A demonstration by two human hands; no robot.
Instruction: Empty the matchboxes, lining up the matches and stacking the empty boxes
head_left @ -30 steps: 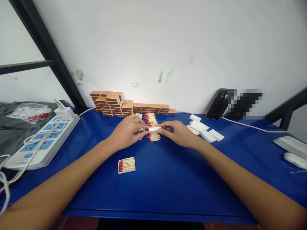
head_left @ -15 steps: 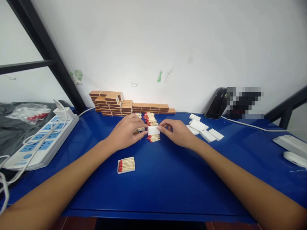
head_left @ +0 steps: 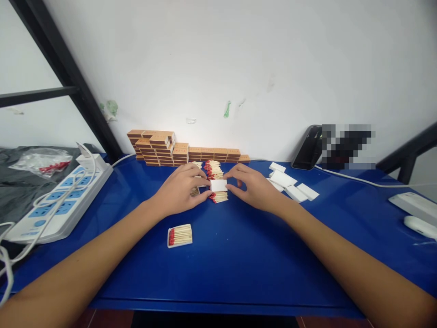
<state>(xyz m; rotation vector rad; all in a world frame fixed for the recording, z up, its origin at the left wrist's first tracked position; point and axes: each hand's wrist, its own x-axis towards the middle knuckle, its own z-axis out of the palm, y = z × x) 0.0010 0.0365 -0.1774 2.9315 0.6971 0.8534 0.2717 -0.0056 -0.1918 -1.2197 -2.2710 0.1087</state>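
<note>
A white matchbox tray lies bottom up over a pile of red-tipped matches in the middle of the blue table. My left hand grips its left end between thumb and fingers. At the right end, the thumb and index fingertip of my right hand pinch the tray's edge, the other fingers curled. Match ends stick out in front of and behind the tray. Another container of matches is partly hidden behind my left hand. Nearer to me lies a filled matchbox tray, open side up.
Stacked brown matchboxes line the wall at back left. Several white trays lie in a heap on the right. A phone leans on the wall. A power strip with cables stands at left, a white mouse at far right.
My right thumb has slid from the tray's top to its right edge, and the right fingers have spread slightly. My left hand has barely shifted; the tray stays over the matches.
</note>
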